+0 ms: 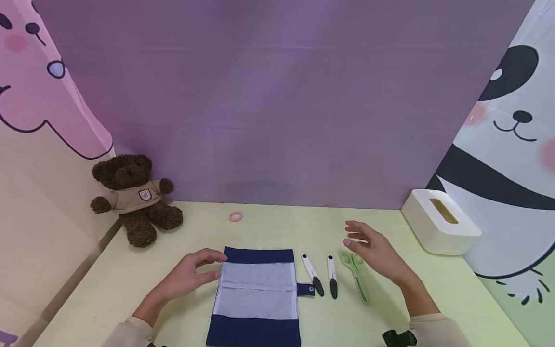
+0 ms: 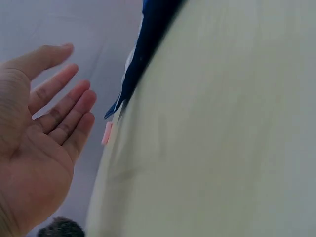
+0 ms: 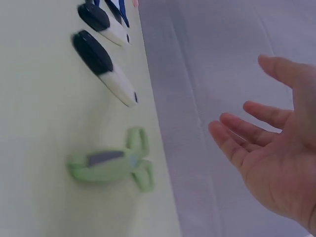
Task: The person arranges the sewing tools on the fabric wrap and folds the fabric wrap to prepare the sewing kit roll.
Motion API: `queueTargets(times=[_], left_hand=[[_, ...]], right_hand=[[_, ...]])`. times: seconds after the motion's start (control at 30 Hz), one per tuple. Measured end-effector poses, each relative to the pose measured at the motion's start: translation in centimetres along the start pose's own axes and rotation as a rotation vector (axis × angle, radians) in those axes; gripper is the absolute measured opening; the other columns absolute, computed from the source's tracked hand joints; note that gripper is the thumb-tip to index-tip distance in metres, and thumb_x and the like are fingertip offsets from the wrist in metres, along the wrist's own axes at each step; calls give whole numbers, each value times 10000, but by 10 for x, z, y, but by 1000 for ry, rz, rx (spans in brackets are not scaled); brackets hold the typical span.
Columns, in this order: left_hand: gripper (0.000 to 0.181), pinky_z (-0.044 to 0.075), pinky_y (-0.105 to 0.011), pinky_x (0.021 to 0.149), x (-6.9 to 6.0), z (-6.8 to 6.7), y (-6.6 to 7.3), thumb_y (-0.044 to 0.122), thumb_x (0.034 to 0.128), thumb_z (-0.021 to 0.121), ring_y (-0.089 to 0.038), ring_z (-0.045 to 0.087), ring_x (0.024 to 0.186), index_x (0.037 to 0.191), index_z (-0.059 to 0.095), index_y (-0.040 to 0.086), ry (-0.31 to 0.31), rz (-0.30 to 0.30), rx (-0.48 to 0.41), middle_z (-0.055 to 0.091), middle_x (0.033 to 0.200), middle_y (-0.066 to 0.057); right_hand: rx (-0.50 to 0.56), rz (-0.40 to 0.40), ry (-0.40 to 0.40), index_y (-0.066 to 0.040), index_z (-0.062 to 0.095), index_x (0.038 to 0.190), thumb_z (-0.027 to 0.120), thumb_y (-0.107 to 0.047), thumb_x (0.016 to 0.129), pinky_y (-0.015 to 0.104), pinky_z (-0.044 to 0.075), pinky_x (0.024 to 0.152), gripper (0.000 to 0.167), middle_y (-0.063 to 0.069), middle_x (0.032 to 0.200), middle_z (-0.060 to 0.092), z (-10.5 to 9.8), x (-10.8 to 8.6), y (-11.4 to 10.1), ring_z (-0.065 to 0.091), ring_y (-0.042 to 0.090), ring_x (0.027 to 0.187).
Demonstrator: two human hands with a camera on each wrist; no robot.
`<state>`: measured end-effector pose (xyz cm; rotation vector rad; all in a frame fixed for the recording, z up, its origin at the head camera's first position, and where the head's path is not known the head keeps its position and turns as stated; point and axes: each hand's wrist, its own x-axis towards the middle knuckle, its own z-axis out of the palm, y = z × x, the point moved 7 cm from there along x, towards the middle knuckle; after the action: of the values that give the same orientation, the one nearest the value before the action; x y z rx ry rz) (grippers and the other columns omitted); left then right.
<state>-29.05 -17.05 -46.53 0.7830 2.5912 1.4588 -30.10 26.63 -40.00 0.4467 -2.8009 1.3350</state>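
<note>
We count one pouch (image 1: 257,299); right of it, two black-and-white tools (image 1: 332,277), one pair of scissors (image 1: 360,284), one box (image 1: 438,238); beyond it, one ring (image 1: 235,220), one bear (image 1: 134,198).

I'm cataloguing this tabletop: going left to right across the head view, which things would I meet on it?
Brown teddy bear, navy-edged cloth, first white-and-black tool, second white-and-black tool, green scissors, white tissue box.

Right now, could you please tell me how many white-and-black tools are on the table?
2: one tool beside the navy strap, the other tool between that one and the green scissors.
</note>
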Motion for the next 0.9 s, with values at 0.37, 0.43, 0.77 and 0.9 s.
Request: queueTargets(times=[0.37, 0.43, 0.77, 0.9], left_hand=[[337, 504, -262, 1076, -9, 16, -15, 200, 933, 773, -106, 650, 1206, 1251, 707, 106, -44, -11, -74, 711, 1267, -89], [335, 504, -245, 1071, -11, 18, -18, 196, 921, 787, -83, 649, 1198, 1238, 715, 115, -39, -9, -77, 710, 1265, -76], [295, 503, -212, 1054, -18, 19, -18, 178, 888, 818, 4, 628, 1182, 1173, 742, 164, 32, 38, -29, 725, 1247, -26], [277, 501, -218, 1060, -19, 20, -16, 186, 903, 804, -1, 622, 1191, 1171, 740, 158, 26, 48, -38, 720, 1255, -57]], right_hand=[[218, 138, 0, -2, 483, 1487, 657, -239, 1022, 197, 528, 941, 551, 220, 1385, 613, 37, -3, 25, 649, 224, 1223], [215, 150, 7, 19, 500, 1471, 659, -207, 1017, 190, 527, 927, 532, 222, 1364, 627, 41, -2, 26, 649, 247, 1216], [166, 200, 41, 63, 592, 1369, 684, -129, 983, 174, 539, 844, 441, 207, 1256, 693, 56, -2, 35, 676, 267, 1148], [90, 199, 93, 65, 644, 1305, 728, -110, 945, 200, 562, 817, 408, 207, 1189, 722, 57, -2, 33, 707, 291, 1092]])
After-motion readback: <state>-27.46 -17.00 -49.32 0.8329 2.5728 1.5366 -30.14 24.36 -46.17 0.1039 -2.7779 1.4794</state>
